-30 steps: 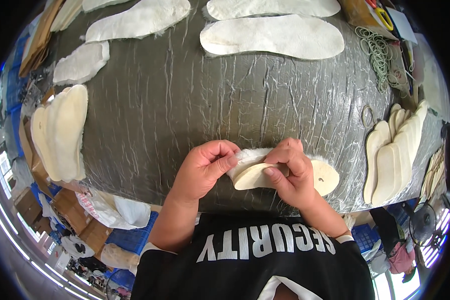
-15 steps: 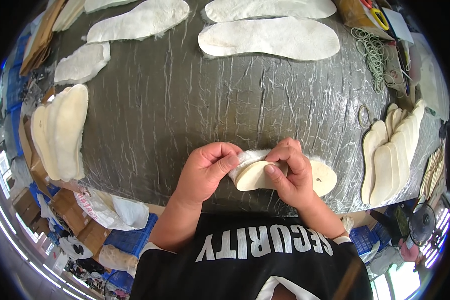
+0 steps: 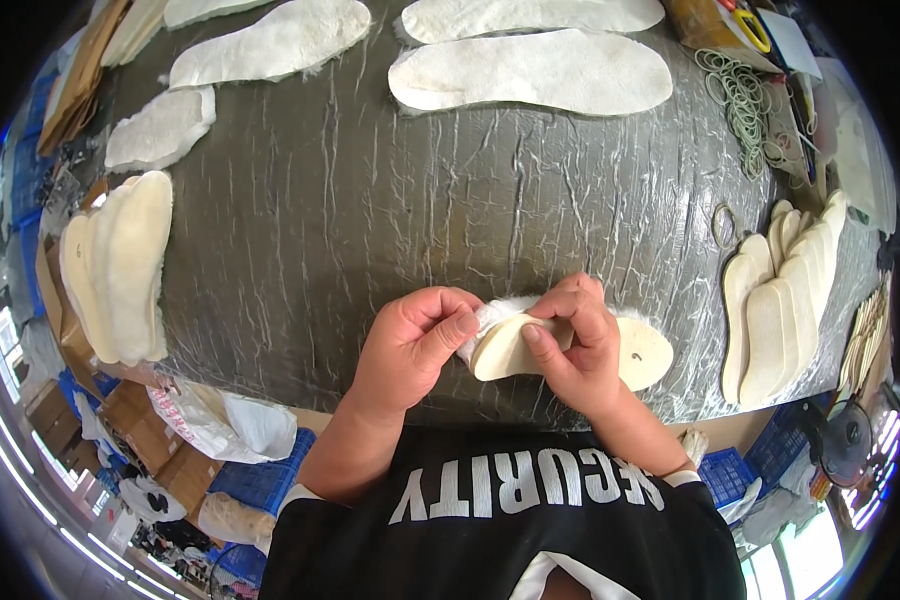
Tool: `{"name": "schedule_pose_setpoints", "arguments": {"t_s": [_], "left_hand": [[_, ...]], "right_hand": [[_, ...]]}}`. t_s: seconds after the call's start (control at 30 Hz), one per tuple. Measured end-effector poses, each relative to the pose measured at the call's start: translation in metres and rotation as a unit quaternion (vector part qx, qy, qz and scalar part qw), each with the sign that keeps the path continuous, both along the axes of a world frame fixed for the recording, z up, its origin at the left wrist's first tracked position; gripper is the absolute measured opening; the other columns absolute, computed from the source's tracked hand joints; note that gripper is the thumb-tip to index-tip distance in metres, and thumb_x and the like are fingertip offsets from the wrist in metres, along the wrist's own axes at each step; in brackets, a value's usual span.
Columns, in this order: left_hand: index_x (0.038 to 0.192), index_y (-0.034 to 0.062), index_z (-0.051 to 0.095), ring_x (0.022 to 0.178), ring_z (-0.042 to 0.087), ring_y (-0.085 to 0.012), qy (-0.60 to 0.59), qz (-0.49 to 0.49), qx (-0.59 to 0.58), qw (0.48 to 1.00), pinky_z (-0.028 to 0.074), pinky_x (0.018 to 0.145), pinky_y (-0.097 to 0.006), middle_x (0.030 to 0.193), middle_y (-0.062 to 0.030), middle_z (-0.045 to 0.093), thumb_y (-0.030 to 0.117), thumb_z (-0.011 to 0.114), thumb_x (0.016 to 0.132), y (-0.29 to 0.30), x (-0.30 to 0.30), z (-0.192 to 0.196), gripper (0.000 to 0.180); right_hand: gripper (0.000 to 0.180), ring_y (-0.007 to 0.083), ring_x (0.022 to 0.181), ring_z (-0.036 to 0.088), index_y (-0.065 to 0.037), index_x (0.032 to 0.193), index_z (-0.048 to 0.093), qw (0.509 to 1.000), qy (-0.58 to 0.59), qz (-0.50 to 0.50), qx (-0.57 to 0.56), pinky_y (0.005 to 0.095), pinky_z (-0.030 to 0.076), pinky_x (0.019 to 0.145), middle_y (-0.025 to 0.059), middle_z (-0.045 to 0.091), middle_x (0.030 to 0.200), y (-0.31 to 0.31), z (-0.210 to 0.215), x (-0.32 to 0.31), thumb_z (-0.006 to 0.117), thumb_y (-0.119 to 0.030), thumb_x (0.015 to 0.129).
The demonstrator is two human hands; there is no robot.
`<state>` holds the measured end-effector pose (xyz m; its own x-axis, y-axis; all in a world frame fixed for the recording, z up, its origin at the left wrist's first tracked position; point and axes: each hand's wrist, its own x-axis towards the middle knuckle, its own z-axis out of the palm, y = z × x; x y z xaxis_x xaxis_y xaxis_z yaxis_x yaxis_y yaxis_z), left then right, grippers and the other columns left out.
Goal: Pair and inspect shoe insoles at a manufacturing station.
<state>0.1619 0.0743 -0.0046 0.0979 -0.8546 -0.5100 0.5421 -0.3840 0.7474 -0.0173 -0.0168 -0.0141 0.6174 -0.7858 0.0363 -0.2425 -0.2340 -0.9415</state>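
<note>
Near middle: one cream fluffy insole (image 3: 505, 352) | left hand (image 3: 410, 345): pinches its white fluff | right hand (image 3: 585, 352): pinches its cream side | far middle: two white soles (image 3: 530, 72) | far left: one short fluffy piece (image 3: 160, 130)

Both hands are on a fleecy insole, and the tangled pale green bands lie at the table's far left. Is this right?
Not quite: the head view shows the tangled pale green bands at the far right of the table. The left hand and right hand are indeed on a fleecy insole.
</note>
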Motion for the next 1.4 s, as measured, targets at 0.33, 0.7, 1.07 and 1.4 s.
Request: {"name": "schedule_pose_setpoints", "arguments": {"t_s": [0.33, 0.7, 1.07, 1.4], "left_hand": [[0.088, -0.0022, 0.059, 0.078, 0.053, -0.0075, -0.067, 0.0, -0.022, 0.998, 0.044, 0.07, -0.022, 0.091, -0.0041, 0.062, 0.01, 0.057, 0.093, 0.006, 0.005, 0.0, 0.013], [0.084, -0.0011, 0.056, 0.082, 0.051, -0.0093, -0.048, 0.034, -0.031, 0.998, 0.041, 0.073, -0.023, 0.101, -0.0093, 0.06, 0.013, 0.06, 0.092, 0.016, 0.009, -0.005, 0.016], [0.091, -0.0016, 0.056, 0.083, 0.056, -0.0101, -0.04, 0.069, -0.007, 0.997, 0.047, 0.073, -0.024, 0.098, -0.009, 0.062, 0.01, 0.055, 0.095, 0.011, -0.003, 0.006, 0.012], [0.112, -0.0045, 0.05, 0.1, 0.059, -0.0186, 0.053, 0.103, -0.078, 0.99, 0.047, 0.091, -0.032, 0.109, -0.0126, 0.06, 0.009, 0.072, 0.081, -0.001, -0.031, 0.041, 0.041]], "right_hand": [[0.03, 0.0258, 0.084, 0.054, -0.006, 0.094, 0.061, 0.995, 0.075, -0.023, -0.064, 0.0367, 0.035, 0.074, 0.0036, 0.061, 0.085, -0.006, 0.002, -0.001, 0.075, -0.022, 0.073], [0.022, 0.0225, 0.078, 0.054, -0.009, 0.084, 0.066, 0.988, 0.131, 0.077, -0.037, 0.0358, 0.037, 0.072, 0.0023, 0.06, 0.078, -0.012, 0.006, -0.013, 0.073, -0.028, 0.074], [0.017, 0.0249, 0.076, 0.056, -0.009, 0.081, 0.065, 0.987, 0.137, 0.08, -0.002, 0.0372, 0.038, 0.072, 0.0047, 0.061, 0.075, -0.008, 0.007, -0.014, 0.063, -0.025, 0.084], [0.023, 0.035, 0.071, 0.058, -0.001, 0.085, 0.062, 0.983, 0.096, -0.016, 0.154, 0.0408, 0.046, 0.064, 0.0162, 0.06, 0.076, -0.001, 0.025, -0.028, 0.056, -0.022, 0.091]]}}
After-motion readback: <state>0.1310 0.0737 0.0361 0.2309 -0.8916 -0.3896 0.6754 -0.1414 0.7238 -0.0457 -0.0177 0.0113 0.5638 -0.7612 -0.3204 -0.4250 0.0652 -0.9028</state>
